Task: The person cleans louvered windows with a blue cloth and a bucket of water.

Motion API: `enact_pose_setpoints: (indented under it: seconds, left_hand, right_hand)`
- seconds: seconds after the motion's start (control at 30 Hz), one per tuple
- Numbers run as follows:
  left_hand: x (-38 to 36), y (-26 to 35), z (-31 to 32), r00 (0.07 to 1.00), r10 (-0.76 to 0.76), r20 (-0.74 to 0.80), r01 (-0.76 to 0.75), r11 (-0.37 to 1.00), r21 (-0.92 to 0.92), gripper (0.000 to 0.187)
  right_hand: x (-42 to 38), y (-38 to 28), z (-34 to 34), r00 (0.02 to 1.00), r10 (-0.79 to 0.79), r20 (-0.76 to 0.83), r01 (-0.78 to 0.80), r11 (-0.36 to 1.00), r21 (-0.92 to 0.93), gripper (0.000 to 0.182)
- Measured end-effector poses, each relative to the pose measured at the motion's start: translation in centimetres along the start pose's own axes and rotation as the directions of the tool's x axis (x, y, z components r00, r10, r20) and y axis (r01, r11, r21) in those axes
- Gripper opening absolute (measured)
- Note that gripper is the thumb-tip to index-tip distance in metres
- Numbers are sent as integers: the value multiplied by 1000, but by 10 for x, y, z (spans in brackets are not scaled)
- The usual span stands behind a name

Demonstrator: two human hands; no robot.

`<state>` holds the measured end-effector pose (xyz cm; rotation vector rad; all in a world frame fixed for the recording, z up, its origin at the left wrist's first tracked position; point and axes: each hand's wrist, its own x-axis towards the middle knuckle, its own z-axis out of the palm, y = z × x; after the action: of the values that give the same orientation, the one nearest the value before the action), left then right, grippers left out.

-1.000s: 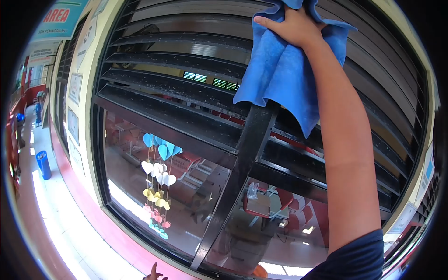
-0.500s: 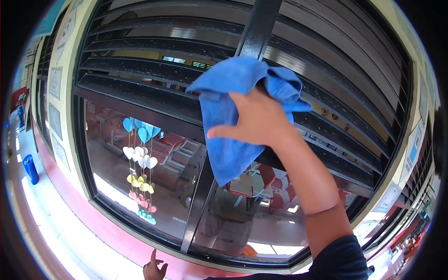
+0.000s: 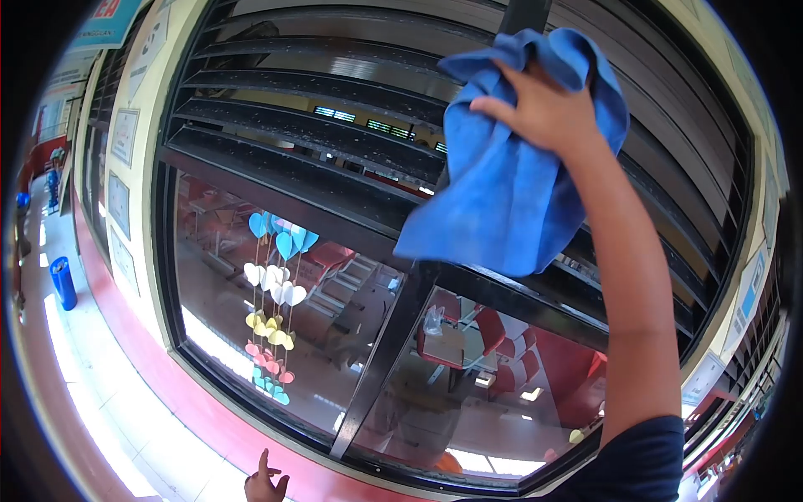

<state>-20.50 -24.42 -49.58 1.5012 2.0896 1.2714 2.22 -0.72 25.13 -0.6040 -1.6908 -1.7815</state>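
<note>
Window (image 3: 276,318) first: a big black-framed unit fills most of the view, with fixed panes below and a bank of dark louvre slats (image 3: 318,134) above, split by a black upright bar (image 3: 393,351). The slats to the left of the bar carry pale specks along their top faces, so by the look of it most of that bank is yet to be wiped; the work in hand sits high on the bar, and I judge it well short of finished. Whether the slats on the right side are cleaner I cannot tell.

Beyond the window runs a cream wall (image 3: 142,92) with framed notices (image 3: 125,138), their text too small to read. At the top left corner a blue sign (image 3: 104,21) shows a red word ending in "EA"; the smaller line under it is not legible. A red band runs along the sill, and a pale tiled floor (image 3: 92,393) stretches left, where a blue bin (image 3: 62,281) stands.

Behind the left pane hang strings of paper hearts (image 3: 276,309) in blue, white, yellow and pink.

A blue cloth (image 3: 510,201) is pressed against the top of the bar, hanging in loose folds over the slats. The right hand (image 3: 544,109), arm raised, has a full grip on the cloth's bunched upper part. The left hand (image 3: 263,484) shows only at the bottom edge, fingers spread, holding nothing.
</note>
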Motion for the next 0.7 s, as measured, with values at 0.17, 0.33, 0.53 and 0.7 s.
enact_pose_setpoints:
  seconds: [0.17,0.33,0.53,0.7]
  left_hand:
    - [-22,-11,8,996,-92,6,92,996,-11,87]
    - [-31,-5,0,983,-176,48,176,984,9,87]
    - [-30,-14,-15,995,-88,-39,89,996,24,87]
    - [-33,-35,-24,993,-85,-84,95,989,114,88]
  right_hand:
    - [51,23,10,999,-48,-21,49,997,59,64]
    - [2,-32,-5,908,-411,-80,414,854,315,50]
    - [28,-13,4,913,-407,-26,381,827,413,46]
    - [59,33,32,976,-74,-205,134,944,300,41]
